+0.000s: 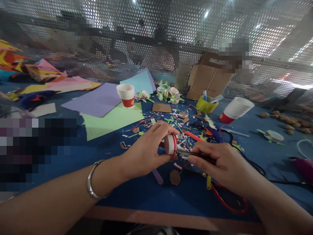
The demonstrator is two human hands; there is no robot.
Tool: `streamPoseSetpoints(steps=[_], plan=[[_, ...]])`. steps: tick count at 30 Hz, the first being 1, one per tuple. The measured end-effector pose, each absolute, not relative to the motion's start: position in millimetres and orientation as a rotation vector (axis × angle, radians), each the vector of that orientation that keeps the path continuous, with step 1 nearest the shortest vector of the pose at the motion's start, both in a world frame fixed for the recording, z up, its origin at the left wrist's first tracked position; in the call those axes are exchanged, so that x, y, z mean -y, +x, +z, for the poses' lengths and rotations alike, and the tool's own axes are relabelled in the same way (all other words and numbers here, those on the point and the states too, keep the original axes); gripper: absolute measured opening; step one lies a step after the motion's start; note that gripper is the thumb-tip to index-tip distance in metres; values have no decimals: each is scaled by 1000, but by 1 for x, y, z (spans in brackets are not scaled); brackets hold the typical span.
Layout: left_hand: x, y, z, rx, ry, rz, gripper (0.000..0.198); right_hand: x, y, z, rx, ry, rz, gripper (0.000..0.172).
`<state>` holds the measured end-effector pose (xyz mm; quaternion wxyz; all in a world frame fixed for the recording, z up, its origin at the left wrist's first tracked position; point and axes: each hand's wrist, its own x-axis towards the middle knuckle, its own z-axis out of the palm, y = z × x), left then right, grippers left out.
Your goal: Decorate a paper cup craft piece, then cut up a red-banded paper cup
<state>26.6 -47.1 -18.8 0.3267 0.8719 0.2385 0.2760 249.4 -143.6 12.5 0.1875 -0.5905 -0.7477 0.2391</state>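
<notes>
My left hand (144,151), with a silver bangle at the wrist, is closed around a short piece of white paper cup (170,144) with a red stripe. From the right, a metal tool (183,151) that looks like scissors touches the piece's striped edge. My right hand (215,160) is closed on this tool, and the fingers cover much of it. Below the hands lies a small brown cardboard disc (175,177). Paper scraps are scattered around and beyond the cup piece.
Purple paper (97,99), green paper (110,122) and a cup stack (126,95) stand back left. Small paper turtles (168,93), a yellow holder (207,104) and a tilted cup stack (236,110) are farther back. Red handles (230,204) and a black cable (249,163) lie at right.
</notes>
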Motion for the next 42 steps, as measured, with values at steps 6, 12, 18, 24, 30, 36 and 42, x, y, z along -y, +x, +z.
streamPoseSetpoints(steps=[6, 12, 18, 24, 30, 36, 42], plan=[[46, 26, -20, -551, 2346, 749, 47, 145, 249, 14, 2141, -1630, 672, 37], [46, 24, -18, -452, 2448, 824, 48, 145, 250, 13, 2141, -1629, 721, 37], [48, 24, -18, -482, 2429, 866, 49, 148, 252, 12, 2086, -1655, 781, 39], [51, 25, -17, -574, 2423, 919, 45, 151, 251, 12, 2038, -1696, 777, 40], [54, 26, -17, -688, 2328, 871, 47, 149, 247, 12, 2044, -1663, 690, 38], [59, 22, -13, -783, 2413, 832, 41, 150, 244, 11, 2104, -1638, 546, 36], [56, 22, -10, -724, 2437, 860, 40, 147, 245, 11, 2075, -1683, 695, 39]])
